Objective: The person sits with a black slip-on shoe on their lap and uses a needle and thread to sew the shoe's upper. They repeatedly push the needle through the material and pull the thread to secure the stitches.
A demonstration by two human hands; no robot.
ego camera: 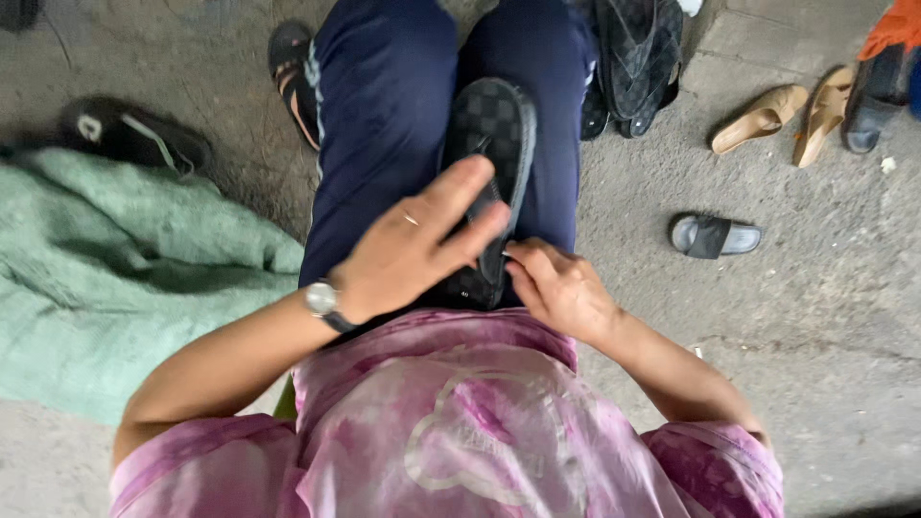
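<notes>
My left hand (pixel 408 251) lies flat over a black checked slipper (pixel 491 163) on my lap, fingers spread across it. My right hand (pixel 558 288) pinches its near edge. Green cloth (pixel 115 278) lies left; a grey slide (pixel 715 236) and tan shoes (pixel 791 115) sit on the concrete floor (pixel 825 307) right.

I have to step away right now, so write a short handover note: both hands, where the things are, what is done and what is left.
Left hand: laid flat over the black checkered slipper on the lap, pressing it down.
Right hand: fingertips pinching the slipper's near edge.
Nearby on the ground: a green cloth, a grey slide sandal, a pair of tan shoes.
Done: slipper steadied on the lap.
Left: whatever the right hand is working at on that edge; the detail is hidden.
</notes>
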